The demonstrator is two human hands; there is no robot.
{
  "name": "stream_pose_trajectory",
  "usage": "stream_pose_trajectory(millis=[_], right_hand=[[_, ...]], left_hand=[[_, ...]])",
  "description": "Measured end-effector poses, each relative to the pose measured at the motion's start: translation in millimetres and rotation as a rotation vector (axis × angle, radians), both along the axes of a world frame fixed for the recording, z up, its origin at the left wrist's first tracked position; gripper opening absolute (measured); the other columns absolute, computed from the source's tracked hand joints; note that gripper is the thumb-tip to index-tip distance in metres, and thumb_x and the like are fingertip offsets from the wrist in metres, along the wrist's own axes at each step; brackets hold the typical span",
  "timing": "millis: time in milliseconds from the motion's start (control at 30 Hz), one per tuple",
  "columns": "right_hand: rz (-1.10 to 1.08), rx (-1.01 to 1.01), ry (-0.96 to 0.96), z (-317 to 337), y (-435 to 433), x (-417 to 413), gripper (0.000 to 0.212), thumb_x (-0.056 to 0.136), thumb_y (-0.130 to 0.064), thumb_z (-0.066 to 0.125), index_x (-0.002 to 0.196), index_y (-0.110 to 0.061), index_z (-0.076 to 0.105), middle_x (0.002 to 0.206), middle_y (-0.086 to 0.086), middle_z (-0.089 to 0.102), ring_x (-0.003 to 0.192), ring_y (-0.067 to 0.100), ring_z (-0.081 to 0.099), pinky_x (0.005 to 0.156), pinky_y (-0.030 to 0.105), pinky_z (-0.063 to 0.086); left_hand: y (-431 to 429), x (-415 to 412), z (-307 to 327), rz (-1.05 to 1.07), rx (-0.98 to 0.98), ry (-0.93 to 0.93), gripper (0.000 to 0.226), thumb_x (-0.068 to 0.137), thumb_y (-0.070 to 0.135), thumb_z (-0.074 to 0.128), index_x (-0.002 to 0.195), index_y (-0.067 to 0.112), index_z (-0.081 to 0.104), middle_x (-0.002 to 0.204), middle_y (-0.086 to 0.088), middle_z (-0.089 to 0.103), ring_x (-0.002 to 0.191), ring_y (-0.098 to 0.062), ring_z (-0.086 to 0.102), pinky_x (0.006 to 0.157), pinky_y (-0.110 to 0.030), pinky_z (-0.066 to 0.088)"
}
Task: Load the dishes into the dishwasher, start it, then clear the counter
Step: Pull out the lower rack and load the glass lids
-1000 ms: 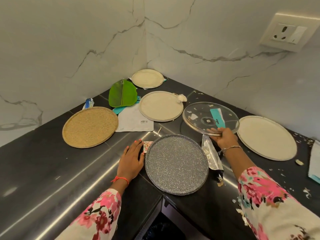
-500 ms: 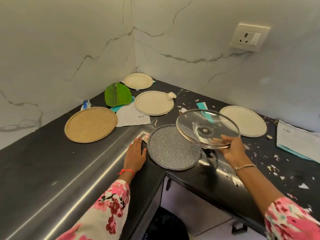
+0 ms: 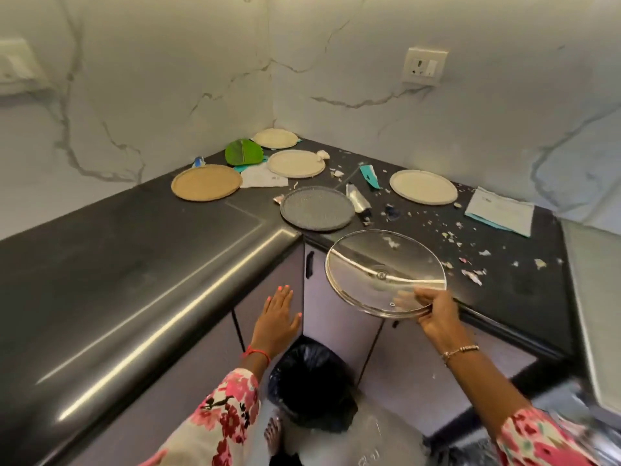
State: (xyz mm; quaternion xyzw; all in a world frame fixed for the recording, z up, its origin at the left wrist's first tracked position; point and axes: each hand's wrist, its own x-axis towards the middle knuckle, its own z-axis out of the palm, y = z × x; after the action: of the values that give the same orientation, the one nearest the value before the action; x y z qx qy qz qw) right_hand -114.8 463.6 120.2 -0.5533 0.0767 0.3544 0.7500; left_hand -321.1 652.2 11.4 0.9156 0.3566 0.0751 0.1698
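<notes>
Holding the round clear glass lid (image 3: 384,272) off the worktop's (image 3: 134,250) front edge, my right hand (image 3: 437,314) clamps its rim; left hand (image 3: 277,319) spread, empty. Next I'd rack it in the dishwasher, unseen here.

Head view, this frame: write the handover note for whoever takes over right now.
Right hand: grips the clear glass plate by its near rim, off the counter, above the black-lined bin.
Left hand: open, empty, beside the counter edge.
On the counter: grey plate, tan plate, three cream plates, green leaf plate, papers, wrappers, scraps.
Done: only the glass plate is lifted.
Left: load all the dishes, start the dishwasher (not in view), clear the counter.
</notes>
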Motion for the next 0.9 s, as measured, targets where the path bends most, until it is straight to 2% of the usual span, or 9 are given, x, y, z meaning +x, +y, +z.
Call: stream_pose_trajectory(millis=[200, 300, 367, 433, 500, 633, 767, 833, 900], right_hand=[[-0.052, -0.191, 0.023, -27, -115, -64, 0.019, 0.080, 0.010, 0.048, 0.088, -0.004, 0.058, 0.080, 0.013, 0.058, 0.068, 0.028, 0.057, 0.050, 0.039, 0.056], [-0.099, -0.240, 0.077, -46, -164, -101, 0.026, 0.080, 0.012, 0.049, 0.104, 0.005, 0.058, 0.093, 0.019, 0.060, 0.078, 0.035, 0.058, 0.080, 0.058, 0.051], [-0.107, -0.240, 0.122, -60, -196, -128, 0.035, 0.083, 0.012, 0.047, 0.117, 0.007, 0.054, 0.094, 0.020, 0.060, 0.075, 0.036, 0.058, 0.072, 0.054, 0.054], [-0.133, -0.228, 0.181, -73, -232, -155, 0.035, 0.085, 0.011, 0.045, 0.118, 0.003, 0.054, 0.074, 0.015, 0.063, 0.061, 0.031, 0.060, 0.050, 0.043, 0.055], [-0.181, -0.236, 0.228, -88, -272, -186, 0.030, 0.085, 0.011, 0.044, 0.110, -0.003, 0.056, 0.057, 0.013, 0.063, 0.045, 0.028, 0.061, 0.041, 0.039, 0.052], [-0.202, -0.237, 0.296, -111, -357, -248, 0.017, 0.089, 0.006, 0.041, 0.091, -0.004, 0.055, 0.071, 0.020, 0.060, 0.041, 0.028, 0.060, 0.042, 0.040, 0.053], [-0.257, -0.284, 0.408, -125, -440, -296, 0.018, 0.089, -0.004, 0.048, 0.072, -0.008, 0.049, 0.037, 0.003, 0.053, 0.030, 0.019, 0.053, 0.046, 0.041, 0.052], [-0.299, -0.254, 0.430, -129, -476, -315, 0.018, 0.084, -0.005, 0.054, 0.068, -0.009, 0.046, 0.037, 0.001, 0.048, 0.028, 0.015, 0.047, 0.052, 0.039, 0.051], [-0.373, -0.266, 0.426, -133, -511, -329, 0.018, 0.087, -0.006, 0.055, 0.069, -0.007, 0.051, 0.042, 0.004, 0.053, 0.032, 0.018, 0.052, 0.047, 0.039, 0.054]], left_hand=[[-119, -64, -16, -0.049, -0.075, 0.025, 0.061, 0.100, 0.034, 0.037, 0.151, 0.011, 0.010, 0.160, -0.006, 0.002, 0.148, -0.018, -0.001, 0.118, -0.029, -0.005], [-173, -95, -25, -0.094, -0.089, 0.079, 0.062, 0.101, 0.036, 0.035, 0.151, 0.010, 0.009, 0.160, -0.006, 0.000, 0.148, -0.018, -0.003, 0.118, -0.029, -0.006], [-207, -113, -33, -0.116, -0.106, 0.090, 0.063, 0.101, 0.038, 0.035, 0.151, 0.011, 0.008, 0.160, -0.005, 0.000, 0.148, -0.017, -0.003, 0.118, -0.029, -0.006], [-243, -132, -43, -0.156, -0.103, 0.101, 0.063, 0.100, 0.039, 0.034, 0.151, 0.012, 0.007, 0.160, -0.004, 0.000, 0.148, -0.016, -0.004, 0.117, -0.027, -0.008], [-280, -151, -56, -0.208, -0.107, 0.129, 0.064, 0.100, 0.040, 0.034, 0.151, 0.011, 0.006, 0.160, -0.004, 0.000, 0.148, -0.016, -0.004, 0.118, -0.027, -0.007], [-348, -189, -76, -0.274, -0.106, 0.177, 0.065, 0.100, 0.042, 0.031, 0.151, 0.011, 0.006, 0.160, -0.006, 0.000, 0.148, -0.017, -0.004, 0.118, -0.028, -0.007], [-417, -231, -86, -0.352, -0.117, 0.218, 0.065, 0.100, 0.043, 0.028, 0.151, 0.012, 0.001, 0.160, -0.004, -0.006, 0.147, -0.018, -0.009, 0.117, -0.029, -0.009], [-443, -242, -88, -0.397, -0.102, 0.235, 0.066, 0.100, 0.043, 0.027, 0.151, 0.012, -0.002, 0.159, -0.005, -0.009, 0.147, -0.018, -0.011, 0.117, -0.028, -0.011], [-467, -245, -89, -0.431, -0.109, 0.238, 0.066, 0.100, 0.043, 0.028, 0.151, 0.011, -0.002, 0.159, -0.005, -0.009, 0.147, -0.019, -0.011, 0.117, -0.028, -0.010]])
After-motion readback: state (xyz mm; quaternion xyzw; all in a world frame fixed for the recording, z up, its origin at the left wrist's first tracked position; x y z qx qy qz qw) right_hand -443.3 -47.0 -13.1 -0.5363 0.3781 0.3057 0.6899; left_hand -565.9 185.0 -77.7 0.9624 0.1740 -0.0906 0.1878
